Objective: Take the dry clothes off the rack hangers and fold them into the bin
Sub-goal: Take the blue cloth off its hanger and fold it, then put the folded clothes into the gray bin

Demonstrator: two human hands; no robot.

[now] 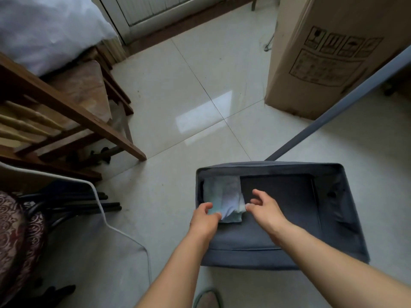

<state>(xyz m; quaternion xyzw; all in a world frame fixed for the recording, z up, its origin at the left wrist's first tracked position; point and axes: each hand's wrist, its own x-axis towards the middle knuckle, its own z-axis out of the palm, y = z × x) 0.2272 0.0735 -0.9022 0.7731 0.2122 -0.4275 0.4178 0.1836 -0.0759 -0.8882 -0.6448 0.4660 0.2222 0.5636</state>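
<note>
Two hands: both reach into the bin from its near side, bare forearms crossing the near rim.
Left hand (205,215): fingers curled over the near-left corner of the folded cloth, gripping it.
Right hand (265,206): fingertips pinch the cloth's near-right corner, thumb raised apart above.
Folded cloth (224,197): soft pale blue-green and white rectangle, lying flat in the left end of the bin against the left wall.
Bin (347,210): dark grey fabric box, soft sagging walls; its floor right of the cloth is bare.
Floor (200,107): glossy pale tiles, open stretch beyond the bin.
Pole (347,101): grey, slanting up from the bin's far rim.
Wooden frame (73,112): brown slats, left.
Cardboard box (329,52): upright, far right.
</note>
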